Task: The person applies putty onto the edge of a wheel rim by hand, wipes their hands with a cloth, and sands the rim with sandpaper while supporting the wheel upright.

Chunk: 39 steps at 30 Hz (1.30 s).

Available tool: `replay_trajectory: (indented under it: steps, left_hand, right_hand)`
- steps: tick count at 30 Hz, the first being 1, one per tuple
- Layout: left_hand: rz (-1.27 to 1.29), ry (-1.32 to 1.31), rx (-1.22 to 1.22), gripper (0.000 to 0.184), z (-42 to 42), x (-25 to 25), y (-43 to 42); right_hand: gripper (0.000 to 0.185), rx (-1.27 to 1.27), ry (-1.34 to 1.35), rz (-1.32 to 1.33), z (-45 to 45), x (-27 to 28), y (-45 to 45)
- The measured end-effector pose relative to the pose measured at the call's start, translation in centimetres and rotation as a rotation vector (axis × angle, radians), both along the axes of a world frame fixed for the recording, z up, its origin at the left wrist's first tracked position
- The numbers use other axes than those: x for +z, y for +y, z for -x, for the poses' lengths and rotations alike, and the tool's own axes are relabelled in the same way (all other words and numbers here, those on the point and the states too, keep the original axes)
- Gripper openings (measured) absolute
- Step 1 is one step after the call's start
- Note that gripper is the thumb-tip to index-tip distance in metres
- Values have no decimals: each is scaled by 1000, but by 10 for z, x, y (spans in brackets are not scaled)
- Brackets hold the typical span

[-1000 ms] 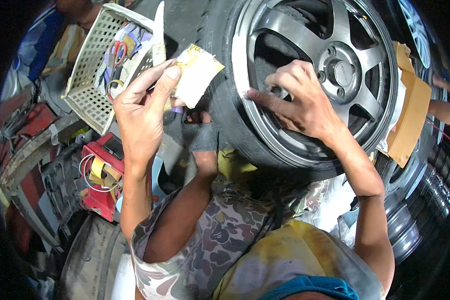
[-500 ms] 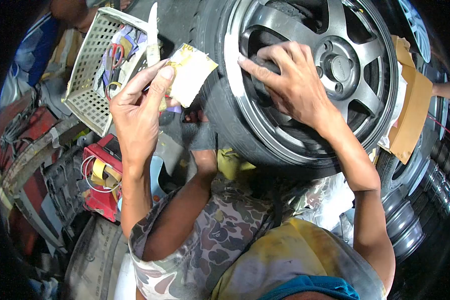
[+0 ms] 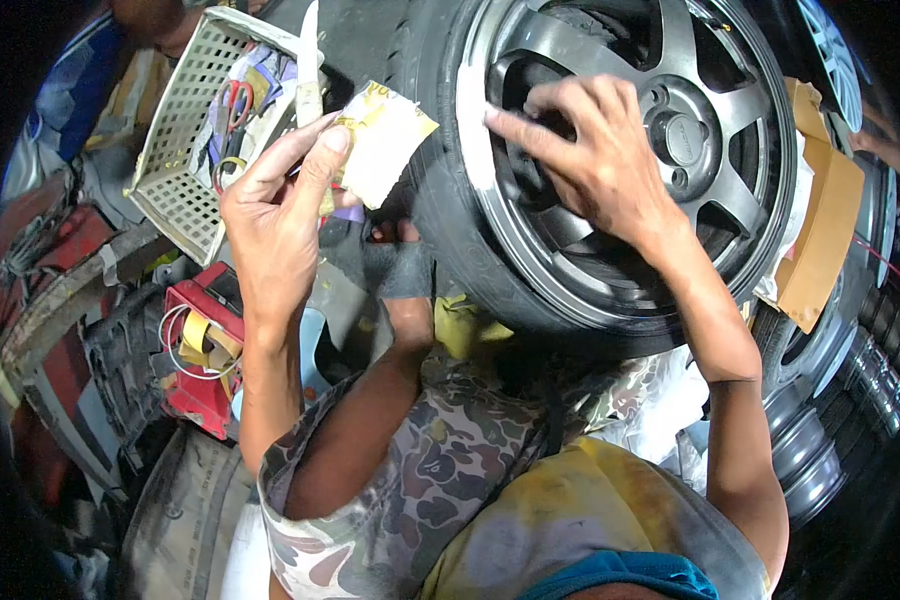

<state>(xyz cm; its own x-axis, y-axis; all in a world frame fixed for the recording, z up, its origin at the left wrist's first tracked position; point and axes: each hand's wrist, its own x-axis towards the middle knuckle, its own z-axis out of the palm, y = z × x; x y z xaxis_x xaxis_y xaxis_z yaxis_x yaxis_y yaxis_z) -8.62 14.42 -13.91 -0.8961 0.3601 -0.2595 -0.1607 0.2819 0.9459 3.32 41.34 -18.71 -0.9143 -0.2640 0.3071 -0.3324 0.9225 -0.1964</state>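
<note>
Pinched between the thumb and fingers of my left hand [image 3: 282,205] is a torn piece of sandpaper [image 3: 390,145], its pale back with yellow print facing up. My right hand [image 3: 615,165] is over the grey alloy wheel [image 3: 740,105], holding nothing that I can see. Its index finger stretches to the bright, bare-looking strip [image 3: 475,95] on the rim's edge, and the tip appears to touch it. The other fingers are loosely bent, apart and a little blurred. A black tyre [image 3: 455,225] surrounds the wheel.
A cream plastic basket [image 3: 175,150] holds scissors [image 3: 235,105] and cloths; a knife [image 3: 309,60] leans at its rim. Below it lies a red case [image 3: 198,395] with tape [image 3: 205,340]. A cardboard box [image 3: 825,230] and more wheels stand at right. Another person's hand [image 3: 882,145] shows there.
My right hand has shifted slightly right and down, and its index fingertip has moved a little along the rim strip. My left hand keeps its pinch on the sandpaper.
</note>
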Motion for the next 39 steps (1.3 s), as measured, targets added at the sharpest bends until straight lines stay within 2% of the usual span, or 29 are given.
replay_trajectory:
  steps: [4,7,11,14,18,26,29,31,34,38,39]
  left_hand:
    - [0,4,23,36,0,0,-1]
    - [-12,0,15,36,1,-1,-4]
    - [-18,5,14,35,1,-3,-6]
    - [-8,-10,15,33,1,-2,-4]
    - [-73,-49,-28,32,0,-7,2]
    - [-53,-104,-62,32,-3,0,13]
    - [-110,-116,-59,32,-5,-3,13]
    - [-117,-105,-7,32,-5,-8,11]
    - [-80,10,54,33,6,-8,1]
    - [-55,-20,92,34,6,-3,1]
    - [-56,-20,91,34,5,-4,2]
  right_hand:
    - [60,-52,83,-51,22,-3,4]
    - [59,-73,-1,-66,28,8,-3]
    - [60,-53,26,-88,27,4,-4]
    - [59,-32,70,1,16,3,-1]
    - [51,21,9,290,-1,26,-17]
    - [55,71,45,333,11,23,-41]
    - [51,73,-14,362,8,22,-46]
    - [49,105,-133,473,3,23,-45]
    - [47,29,-122,386,-1,24,-27]
    - [53,-86,8,106,6,10,-6]
    - [53,-87,9,105,9,8,-6]
